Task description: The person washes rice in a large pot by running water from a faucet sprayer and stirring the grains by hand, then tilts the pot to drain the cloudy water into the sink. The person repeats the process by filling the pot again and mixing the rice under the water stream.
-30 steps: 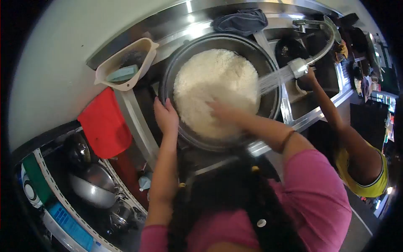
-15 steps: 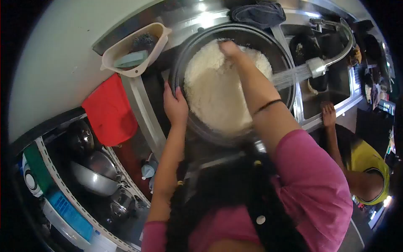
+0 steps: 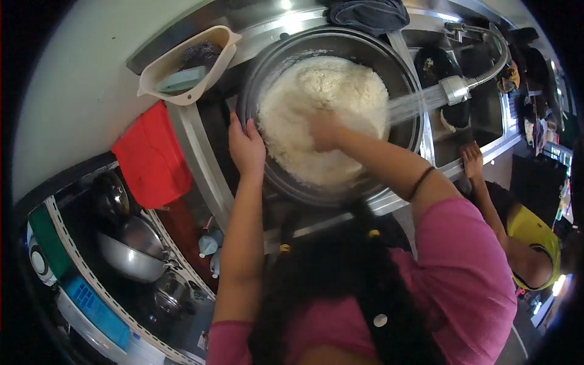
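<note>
A large dark pot [image 3: 406, 131] stands in the sink, holding white, wet grains that look like rice [image 3: 340, 82]. My left hand [image 3: 247, 146] grips the pot's left side, thumb and fingers at the rim. Down in the grains is my right hand [image 3: 323, 129], its fingers blurred and partly hidden. From the right, a faucet spray head [image 3: 454, 90] on a flexible metal neck sends water into the pot.
A beige basket [image 3: 225, 59] with a sponge and dark scourer sits at the upper left. Nearby are a red cloth [image 3: 155, 159], dark folded cloth [image 3: 369, 15] and metal bowls [image 3: 131, 255]. A co-worker's hand [image 3: 471, 159] rests on the right sink edge.
My right hand has swept to the pot's far side and back toward the middle. My left hand stays at the rim. The co-worker's hand has left the spray head for the sink edge.
</note>
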Motion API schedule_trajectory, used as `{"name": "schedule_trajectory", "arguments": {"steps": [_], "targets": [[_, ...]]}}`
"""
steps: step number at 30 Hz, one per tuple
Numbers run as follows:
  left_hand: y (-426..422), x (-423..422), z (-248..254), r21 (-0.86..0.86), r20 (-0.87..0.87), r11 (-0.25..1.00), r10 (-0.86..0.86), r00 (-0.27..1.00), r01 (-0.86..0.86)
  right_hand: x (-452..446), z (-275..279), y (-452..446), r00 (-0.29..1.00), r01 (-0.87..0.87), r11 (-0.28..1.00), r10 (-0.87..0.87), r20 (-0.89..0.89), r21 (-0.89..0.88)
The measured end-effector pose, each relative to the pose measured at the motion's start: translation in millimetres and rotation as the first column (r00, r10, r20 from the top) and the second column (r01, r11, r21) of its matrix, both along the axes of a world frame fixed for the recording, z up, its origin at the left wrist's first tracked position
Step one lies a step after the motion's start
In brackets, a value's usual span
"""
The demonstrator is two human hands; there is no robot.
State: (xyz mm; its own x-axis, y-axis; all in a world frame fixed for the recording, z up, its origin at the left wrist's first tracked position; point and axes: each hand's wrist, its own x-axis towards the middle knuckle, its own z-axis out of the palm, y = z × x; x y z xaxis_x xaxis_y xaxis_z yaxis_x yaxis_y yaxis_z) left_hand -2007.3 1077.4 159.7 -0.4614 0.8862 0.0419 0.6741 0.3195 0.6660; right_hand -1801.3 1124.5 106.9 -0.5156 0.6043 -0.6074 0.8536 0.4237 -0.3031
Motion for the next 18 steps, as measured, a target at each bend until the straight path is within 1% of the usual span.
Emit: {"name": "schedule_trajectory", "arguments": {"steps": [2, 3, 4, 5, 6, 7, 8, 10, 12, 13, 14, 15, 16, 17, 18], "targets": [[-0.7, -0.4, -2.5, 0.017, 0.025, 1.0, 0.005, 1.0, -0.005, 47.0, -32.7, -10.9, 0.992, 0.016, 0.984, 0.007, -0.13, 0.178], [-1.8, -1.0, -3.2, 0.012, 0.026, 1.0, 0.015, 1.0, -0.015, 50.4, -11.3, -5.0, 0.992, 0.006, 0.985, 0.017, -0.129, 0.173], [-1.4, -1.2, -2.5, -0.002, 0.024, 1.0, 0.014, 1.0, -0.014, 51.2, 35.2, 9.9, 0.985, 0.157, 0.987, -0.154, -0.073, 0.033], [-1.3, -1.3, -1.1, -0.015, 0.022, 1.0, 0.01, 1.0, -0.01, 50.7, 59.8, 18.0, 0.95, 0.313, 0.945, -0.313, 0.007, -0.094], [-0.9, -1.5, 0.8, -0.013, 0.022, 1.0, 0.015, 1.0, -0.014, 49.6, 40.3, 24.4, 0.951, 0.308, 0.947, -0.309, 0.006, -0.093], [-0.5, -0.9, 2.5, -0.031, 0.006, 0.999, 0.022, 1.0, -0.022, 47.6, 6.6, 37.7, 0.947, 0.32, 0.947, -0.32, 0.032, -0.024], [-1.1, 1.0, 3.3, -0.051, -0.007, 0.998, 0.03, 1.0, -0.03, 45.8, -13.9, 51.3, 0.942, 0.329, 0.943, -0.331, 0.061, 0.044], [-0.6, 0.9, 1.6, -0.066, 0.009, 0.997, 0.05, 0.999, -0.049, 12.7, -12.1, 78.5, 0.92, 0.386, 0.914, -0.371, 0.125, -0.128], [-2.6, 1.7, -1.1, -0.097, 0.029, 0.994, 0.059, 0.998, -0.056, -23.2, -42.4, 71.2, 0.754, 0.653, 0.757, -0.645, 0.128, -0.028], [-3.7, 2.1, -0.6, -0.075, 0.011, 0.996, 0.054, 0.998, -0.053, -26.1, -71.0, 52.4, 0.753, 0.652, 0.757, -0.643, 0.144, -0.03], [-2.5, 2.3, 0.5, -0.045, -0.009, 0.998, 0.051, 0.999, -0.052, -26.9, -103.9, 34.6, 0.914, 0.406, 0.914, -0.406, 0.023, 0.003], [-1.7, 2.5, 1.7, -0.041, 0.036, 0.998, 0.057, 0.998, -0.056, -25.7, -118.7, 26.2, 0.988, 0.131, 0.989, -0.125, -0.088, 0.072], [-0.8, 3.0, -0.6, -0.037, 0.038, 0.998, 0.056, 0.998, -0.055, -13.7, -95.1, 13.9, 0.988, 0.132, 0.988, -0.125, -0.087, 0.076], [-2.0, 1.1, -3.5, -0.012, 0.03, 0.999, 0.042, 0.999, -0.042, 7.2, -49.5, -13.1, 0.97, 0.12, 0.93, -0.036, -0.238, 0.348], [-3.2, -0.1, -5.3, 0.011, 0.024, 0.999, 0.036, 0.999, -0.037, 24.4, -18.2, -26.4, 0.932, 0.138, 0.795, 0.098, -0.349, 0.591]]}}
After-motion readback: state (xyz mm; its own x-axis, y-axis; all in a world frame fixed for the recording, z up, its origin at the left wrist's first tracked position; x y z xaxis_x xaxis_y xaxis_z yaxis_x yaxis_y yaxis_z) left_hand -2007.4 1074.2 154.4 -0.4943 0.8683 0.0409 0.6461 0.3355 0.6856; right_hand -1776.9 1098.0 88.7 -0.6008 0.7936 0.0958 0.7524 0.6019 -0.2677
